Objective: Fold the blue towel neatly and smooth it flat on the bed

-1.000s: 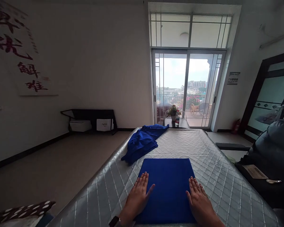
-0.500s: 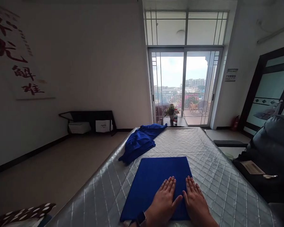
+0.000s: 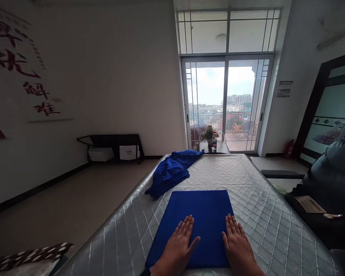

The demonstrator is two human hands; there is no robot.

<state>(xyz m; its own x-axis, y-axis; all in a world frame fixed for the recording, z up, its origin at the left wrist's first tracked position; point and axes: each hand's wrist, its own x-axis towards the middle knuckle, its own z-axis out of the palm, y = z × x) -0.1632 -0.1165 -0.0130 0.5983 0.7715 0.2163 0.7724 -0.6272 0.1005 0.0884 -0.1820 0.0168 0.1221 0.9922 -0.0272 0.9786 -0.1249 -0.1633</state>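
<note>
Both hands (image 3: pixel 207 249) flat on folded cloth (image 3: pixel 199 214), wrists cropped

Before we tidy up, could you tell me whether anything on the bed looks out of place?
Only the crumpled blue garment heaped at the quilted silver bedcover's far left edge. The flat folded blue cloth under the left hand and right hand lies neat.

One view only — a head-worn camera looking forward and slightly down along the bed (image 3: pixel 247 191) toward the glass balcony door (image 3: pixel 225 103). The hands (image 3: pixel 238 247) sit close at the bottom edge — the far wall well away.
</note>
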